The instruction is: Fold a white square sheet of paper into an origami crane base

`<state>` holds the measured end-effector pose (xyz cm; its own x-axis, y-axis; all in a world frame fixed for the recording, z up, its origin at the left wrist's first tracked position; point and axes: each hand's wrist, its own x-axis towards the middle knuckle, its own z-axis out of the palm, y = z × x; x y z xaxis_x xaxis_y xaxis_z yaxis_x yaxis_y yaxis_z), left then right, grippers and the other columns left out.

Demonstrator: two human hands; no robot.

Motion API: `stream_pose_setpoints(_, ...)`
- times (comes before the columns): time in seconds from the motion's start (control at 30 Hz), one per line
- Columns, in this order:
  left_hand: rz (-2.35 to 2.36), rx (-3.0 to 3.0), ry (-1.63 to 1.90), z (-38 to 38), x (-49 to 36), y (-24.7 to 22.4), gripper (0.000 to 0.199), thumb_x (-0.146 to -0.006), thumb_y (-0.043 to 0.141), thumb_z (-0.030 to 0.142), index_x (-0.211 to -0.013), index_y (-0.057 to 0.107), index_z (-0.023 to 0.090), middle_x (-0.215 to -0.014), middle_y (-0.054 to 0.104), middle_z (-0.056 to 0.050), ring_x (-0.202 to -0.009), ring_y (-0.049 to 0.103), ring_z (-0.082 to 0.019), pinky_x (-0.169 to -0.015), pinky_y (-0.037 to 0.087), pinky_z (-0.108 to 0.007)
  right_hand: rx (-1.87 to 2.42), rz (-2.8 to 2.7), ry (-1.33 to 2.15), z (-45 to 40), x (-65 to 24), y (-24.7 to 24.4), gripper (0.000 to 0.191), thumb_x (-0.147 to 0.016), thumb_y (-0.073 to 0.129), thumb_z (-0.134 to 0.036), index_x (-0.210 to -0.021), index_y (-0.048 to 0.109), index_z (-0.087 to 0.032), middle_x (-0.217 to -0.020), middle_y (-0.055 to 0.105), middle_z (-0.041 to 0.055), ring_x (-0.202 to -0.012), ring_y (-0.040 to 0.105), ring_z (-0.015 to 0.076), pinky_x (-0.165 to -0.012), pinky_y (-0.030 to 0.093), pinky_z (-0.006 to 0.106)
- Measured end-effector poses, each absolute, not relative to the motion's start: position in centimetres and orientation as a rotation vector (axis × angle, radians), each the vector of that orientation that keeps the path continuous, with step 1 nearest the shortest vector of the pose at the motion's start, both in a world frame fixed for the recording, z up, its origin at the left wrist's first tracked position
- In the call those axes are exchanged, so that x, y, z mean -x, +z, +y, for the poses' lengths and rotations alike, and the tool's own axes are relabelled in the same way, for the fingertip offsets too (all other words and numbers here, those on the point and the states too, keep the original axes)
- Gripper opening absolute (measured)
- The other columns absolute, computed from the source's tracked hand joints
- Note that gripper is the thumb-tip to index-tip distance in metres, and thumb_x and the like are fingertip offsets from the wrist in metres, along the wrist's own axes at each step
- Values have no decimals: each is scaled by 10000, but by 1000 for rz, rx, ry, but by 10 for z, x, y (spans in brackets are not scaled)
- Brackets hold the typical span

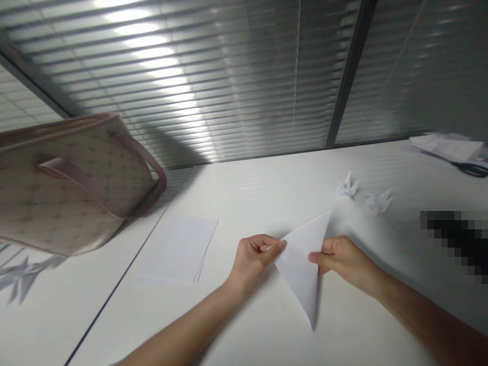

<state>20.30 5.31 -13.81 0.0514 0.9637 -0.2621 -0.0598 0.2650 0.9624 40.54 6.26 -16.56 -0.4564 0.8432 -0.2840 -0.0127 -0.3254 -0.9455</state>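
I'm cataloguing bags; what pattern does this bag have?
The bag has a darker crisscross grid on beige, best seen in the head view.

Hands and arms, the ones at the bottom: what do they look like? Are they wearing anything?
The left hand and right hand are ordinary human hands, with no gloves or rings that I can see. Both slim forearms are bare: no sleeves, watch or bracelet in view.

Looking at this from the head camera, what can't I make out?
All in the head view:
- Some fingertips of the right hand: behind the folded paper.
- The bag's contents: hidden by its side; the left edge crops it.
- The dark object: pixelated, cut off by the right edge.
- Fine folds on the small paper figures: too small, blurred.
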Motion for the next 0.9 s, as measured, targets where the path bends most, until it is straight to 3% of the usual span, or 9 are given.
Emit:
stream_pose_setpoints(0.33,1272,-962,1058,58,-201,-141,339,-583,837,425,-628,698,119,-567,668,-35,-537,572,-137,-562,428,-251,1137,-1327,1837,62,-405,-168,382,-670,735,-503,-778,732,-137,-747,746,76,-658,686,208,-638,561,335)
stream_pose_setpoints(0.5,1276,-982,1034,57,-201,-143,344,-609,821,438,-608,671,128,-533,643,-14,-521,565,-125,-554,430,-240,1154,-1363,1782,62,-406,-167,362,-712,699,-499,-792,724,-147,-758,740,62,-712,682,214,-659,542,325)
stream_pose_setpoints(0.8,1189,-1149,699,65,-191,-143,353,-632,804,454,-627,682,123,-485,648,-27,-423,596,-131,-448,439,-211,1246,-1460,1602,66,-417,-167,253,-759,675,-404,-670,688,-168,-640,676,2,-598,586,152,-558,426,256)
stream_pose_setpoints(0.9,1125,-1180,593,68,-188,-142,353,-651,793,445,-629,702,104,-580,705,-73,-433,616,-132,-452,461,-212,1261,-1479,1585,67,-418,-165,262,-748,680,-400,-624,666,-169,-606,658,-5,-577,570,146,-548,418,253)
